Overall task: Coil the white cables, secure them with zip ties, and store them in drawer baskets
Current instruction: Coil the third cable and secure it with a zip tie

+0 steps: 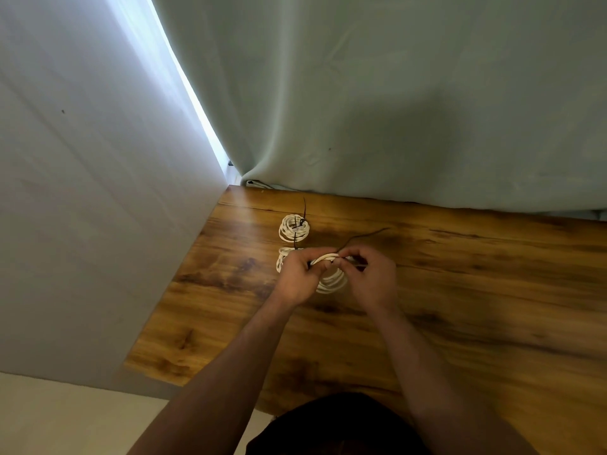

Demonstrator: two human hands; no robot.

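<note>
cable coil [332, 281], zip tie [361, 236] between fingertips [356, 252]

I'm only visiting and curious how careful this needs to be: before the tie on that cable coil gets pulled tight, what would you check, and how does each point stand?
1. The left hand grips the held coil: ok.
2. The right hand pinches the zip tie: ok.
3. The tie passes round every loop: cannot tell, the hands hide it.
4. The tie's tail is free above the table: ok.
5. The finished coil lies apart, farther back: ok.
6. A drawer basket is nearby: cannot tell, none in view.
</note>
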